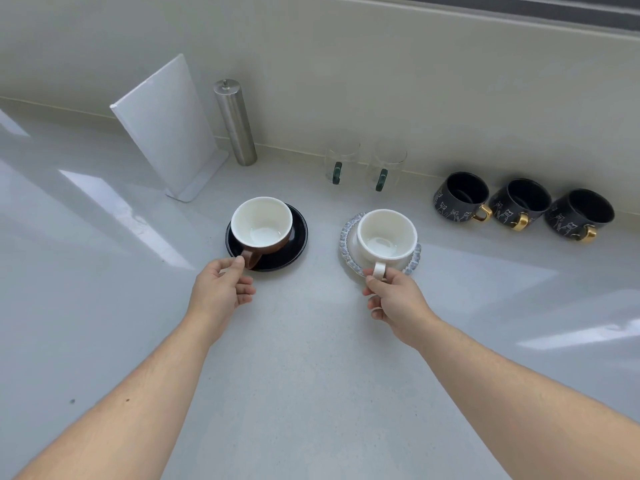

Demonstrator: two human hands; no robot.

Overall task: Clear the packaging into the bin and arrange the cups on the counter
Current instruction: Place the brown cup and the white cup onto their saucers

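pale, glossy counter [311, 375] running back to a cream upstand, window light streaking across it. standing at the back: a white board stand [166, 133], a steel cylinder [235, 123] beside it, two clear glass mugs [363, 164] side by side, and three black mugs with gold handles [519, 206] in a touching row along the wall. no packaging or bin showing anywhere in view, so seemingly working on the arranging part of the task.

reaching in with both arms. left hand [221, 289] pinching the handle of the brown cup [261, 226] between thumb and forefinger, other fingers curled loosely below; cup sitting on the black saucer [298, 233], handle pointing toward the body. right hand [394, 303] closing thumb and forefinger on the handle of the white cup [386, 235], remaining fingers tucked under; cup resting on the blue-patterned saucer [348, 237], handle likewise facing forward. the two sets lying near each other in front of the glass mugs, well apart from the black row.

probably squaring up the handles or sliding both sets into line. doing it well: turning each cup gently by its handle while keeping the base centred in the saucer well, matching both handle angles, keeping even spacing between the sets. pulling on a handle alone risking tipping a cup or skating a saucer on the slick surface; easing rather than tugging, and keeping clear of the glass mugs behind.
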